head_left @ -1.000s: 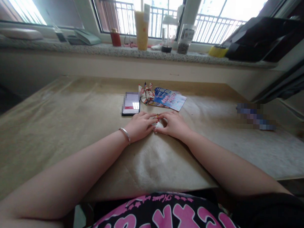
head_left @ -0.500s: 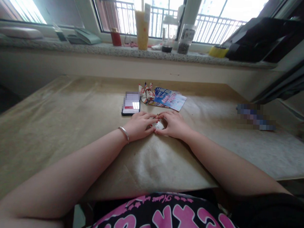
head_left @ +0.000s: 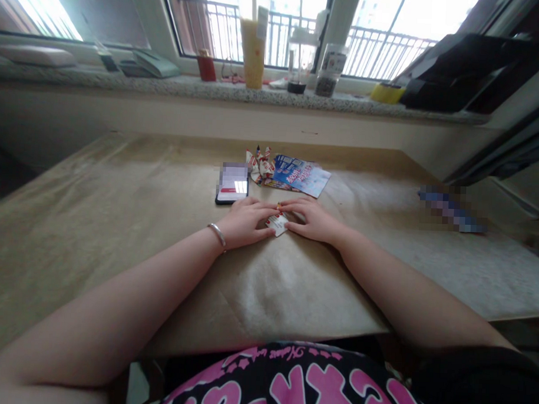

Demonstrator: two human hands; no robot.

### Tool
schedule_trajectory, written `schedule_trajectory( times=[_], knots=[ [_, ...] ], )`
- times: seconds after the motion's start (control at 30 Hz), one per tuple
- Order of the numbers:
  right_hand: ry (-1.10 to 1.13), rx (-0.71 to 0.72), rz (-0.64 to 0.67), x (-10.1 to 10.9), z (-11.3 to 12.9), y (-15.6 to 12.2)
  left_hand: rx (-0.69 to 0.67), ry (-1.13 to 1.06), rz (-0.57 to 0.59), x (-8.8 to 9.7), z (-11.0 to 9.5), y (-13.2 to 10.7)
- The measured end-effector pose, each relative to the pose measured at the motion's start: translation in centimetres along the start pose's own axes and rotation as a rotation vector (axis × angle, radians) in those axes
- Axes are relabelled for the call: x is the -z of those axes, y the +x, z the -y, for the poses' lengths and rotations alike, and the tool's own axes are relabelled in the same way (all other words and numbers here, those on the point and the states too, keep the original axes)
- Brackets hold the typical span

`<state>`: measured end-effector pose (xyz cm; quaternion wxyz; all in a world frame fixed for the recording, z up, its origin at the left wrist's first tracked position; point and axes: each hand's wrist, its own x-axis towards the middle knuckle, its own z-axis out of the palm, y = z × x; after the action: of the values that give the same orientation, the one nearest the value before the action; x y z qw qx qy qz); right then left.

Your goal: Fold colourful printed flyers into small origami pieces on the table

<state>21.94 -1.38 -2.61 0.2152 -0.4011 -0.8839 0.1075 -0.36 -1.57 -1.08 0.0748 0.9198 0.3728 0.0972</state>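
Observation:
A small piece of white paper (head_left: 277, 224) with print on it lies on the table between my two hands. My left hand (head_left: 250, 225) holds its left side, with thumb and fingers closing on it and a silver bangle round the wrist. From the other side my right hand (head_left: 313, 221) grips it, thumb at the near right edge and fingertips at the far edge. The fingertips of both hands nearly meet there and hide part of the paper. Just beyond my left hand lies a phone (head_left: 234, 192) with its screen lit.
Behind the hands are a crumpled red-and-white wrapper (head_left: 261, 166) and blue printed packets (head_left: 302, 175). A blurred flat item (head_left: 452, 211) lies at the right. Several containers, among them a tall yellow cup (head_left: 252, 54), stand on the stone windowsill (head_left: 167, 86).
My right hand has shifted slightly to the right and its thumb uncovers more of the paper. The paper's near corner now points toward me. My left hand has barely moved.

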Motion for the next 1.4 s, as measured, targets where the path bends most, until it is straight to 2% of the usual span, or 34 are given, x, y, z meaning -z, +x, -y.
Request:
schedule_trajectory(
  times=[0.17,0.33,0.5,0.67,0.87,1.13,1.3,1.4],
  knots=[
    [0.012,0.067,0.004,-0.3,-0.4,0.3,-0.065,-0.006,-0.026,0.0,0.9,0.0],
    [-0.062,0.002,-0.057,-0.4,0.3,0.2,-0.099,0.057,-0.062,-0.6,1.0,-0.1],
    [-0.107,-0.055,-0.077,-0.1,0.8,0.0,-0.057,0.102,-0.075,-0.9,0.3,0.0],
    [-0.126,-0.084,-0.04,0.0,1.4,0.0,-0.028,0.155,-0.075,-0.9,-0.4,-0.2],
    [-0.171,-0.169,-0.027,-0.2,1.9,0.0,-0.045,0.081,-0.052,-0.5,-0.5,0.0],
    [-0.206,-0.262,-0.059,-0.9,2.1,0.6,0.021,0.023,-0.044,-0.4,-0.6,0.1],
    [-0.246,-0.254,-0.114,-1.1,1.5,0.9,0.005,0.014,-0.071,-0.7,-0.3,0.1],
    [-0.185,-0.188,-0.127,-1.0,0.8,0.9,-0.04,0.024,-0.135,-0.8,-0.2,0.1]
  ],
)
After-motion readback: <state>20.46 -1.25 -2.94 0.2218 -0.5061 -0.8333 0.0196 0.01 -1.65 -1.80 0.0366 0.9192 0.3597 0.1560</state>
